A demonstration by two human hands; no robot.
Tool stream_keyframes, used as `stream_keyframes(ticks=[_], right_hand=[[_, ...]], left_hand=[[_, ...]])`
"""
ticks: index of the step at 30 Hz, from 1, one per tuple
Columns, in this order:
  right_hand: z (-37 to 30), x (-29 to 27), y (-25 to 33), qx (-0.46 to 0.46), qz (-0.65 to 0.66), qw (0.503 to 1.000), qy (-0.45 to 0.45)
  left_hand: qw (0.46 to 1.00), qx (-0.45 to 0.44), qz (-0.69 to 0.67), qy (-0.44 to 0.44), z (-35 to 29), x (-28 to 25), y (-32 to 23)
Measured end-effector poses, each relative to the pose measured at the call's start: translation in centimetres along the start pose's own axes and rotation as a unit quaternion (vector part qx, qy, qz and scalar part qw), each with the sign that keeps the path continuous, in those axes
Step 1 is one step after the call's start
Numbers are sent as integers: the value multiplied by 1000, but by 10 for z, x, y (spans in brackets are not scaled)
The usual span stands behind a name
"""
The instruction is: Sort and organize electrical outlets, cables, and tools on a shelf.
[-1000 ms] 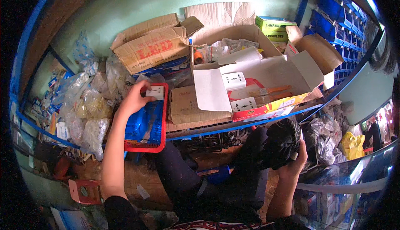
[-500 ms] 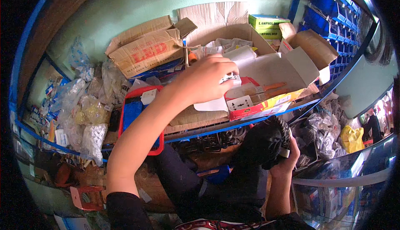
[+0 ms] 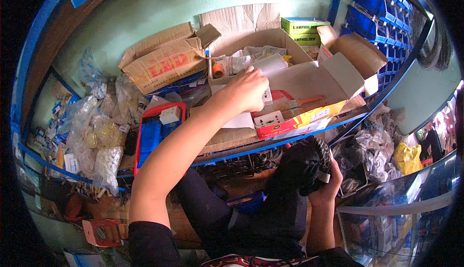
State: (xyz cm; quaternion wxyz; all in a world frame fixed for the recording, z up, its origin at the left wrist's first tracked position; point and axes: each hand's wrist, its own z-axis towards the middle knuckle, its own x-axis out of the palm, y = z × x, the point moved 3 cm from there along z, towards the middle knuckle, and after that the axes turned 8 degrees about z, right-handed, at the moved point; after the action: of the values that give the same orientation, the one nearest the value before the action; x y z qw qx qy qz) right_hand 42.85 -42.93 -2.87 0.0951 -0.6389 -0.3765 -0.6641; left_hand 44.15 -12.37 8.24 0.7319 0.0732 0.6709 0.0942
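My left hand (image 3: pixel 245 91) reaches over the near left part of an open carton (image 3: pixel 309 117) with red and yellow sides. Its fingers are closed round a white power socket (image 3: pixel 267 96), which is partly hidden by the hand. Another white socket (image 3: pixel 268 118) sits in the carton's near left corner, just below it. A tool with an orange handle (image 3: pixel 311 99) lies inside the carton. Low on the right, my right hand (image 3: pixel 328 185) is closed on a black thing with a ribbed edge (image 3: pixel 316 158), whose kind I cannot make out.
Left of the carton stands a red-rimmed tray (image 3: pixel 140 139) with a white block (image 3: pixel 170 115) on it. Behind are a brown carton (image 3: pixel 164 64) and green boxes (image 3: pixel 304 27). Plastic bags (image 3: pixel 99 126) crowd the left. A blue shelf edge (image 3: pixel 217 159) runs in front.
My left hand has come down slightly into the carton, bringing the socket closer to the one in the corner. My right hand keeps its hold. The whole view has shifted a little.
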Motion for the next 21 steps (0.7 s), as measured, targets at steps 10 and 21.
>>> stream_keyframes(ticks=[10, 21], right_hand=[[0, 23, 12, -134, -49, 988, 53], [-15, 128, -77, -329, -593, 686, 263]], left_hand=[[690, 54, -708, -141, -88, -59, -12], [630, -67, -736, -238, -122, 6, -38]])
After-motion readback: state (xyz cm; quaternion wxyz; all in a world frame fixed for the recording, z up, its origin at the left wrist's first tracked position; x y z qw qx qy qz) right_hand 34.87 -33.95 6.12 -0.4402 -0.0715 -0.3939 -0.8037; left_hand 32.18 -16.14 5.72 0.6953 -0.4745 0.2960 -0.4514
